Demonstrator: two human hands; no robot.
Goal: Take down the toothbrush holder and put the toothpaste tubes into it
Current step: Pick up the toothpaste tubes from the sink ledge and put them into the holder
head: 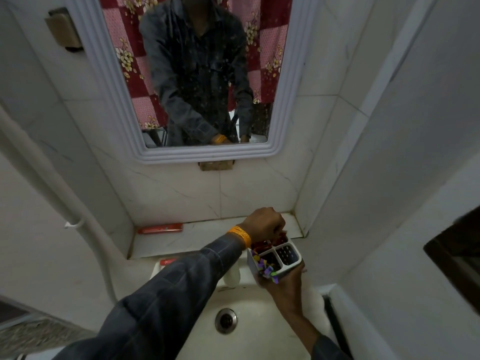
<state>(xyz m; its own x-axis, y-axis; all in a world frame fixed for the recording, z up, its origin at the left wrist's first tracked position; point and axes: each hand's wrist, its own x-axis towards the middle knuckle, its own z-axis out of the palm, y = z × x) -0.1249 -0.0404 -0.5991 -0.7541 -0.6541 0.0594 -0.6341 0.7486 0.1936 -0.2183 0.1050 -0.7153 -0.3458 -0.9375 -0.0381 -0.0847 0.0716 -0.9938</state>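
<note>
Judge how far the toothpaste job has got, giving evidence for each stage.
Done: the toothbrush holder is down, held by the right hand over the sink. In hand: the left hand pushes a red tube into a back compartment. Left: one red tube lies on the ledge, another below it.

No readable txt or labels; toothpaste tube (160, 228) print too blurred.

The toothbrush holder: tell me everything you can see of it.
The toothbrush holder is a small white box, plastic by its look, split into compartments; one has a perforated floor. It tilts above the sink, cupped from below by the right hand. The left hand pushes a red tube into a far compartment. Purple, yellow decoration marks its near side.
</note>
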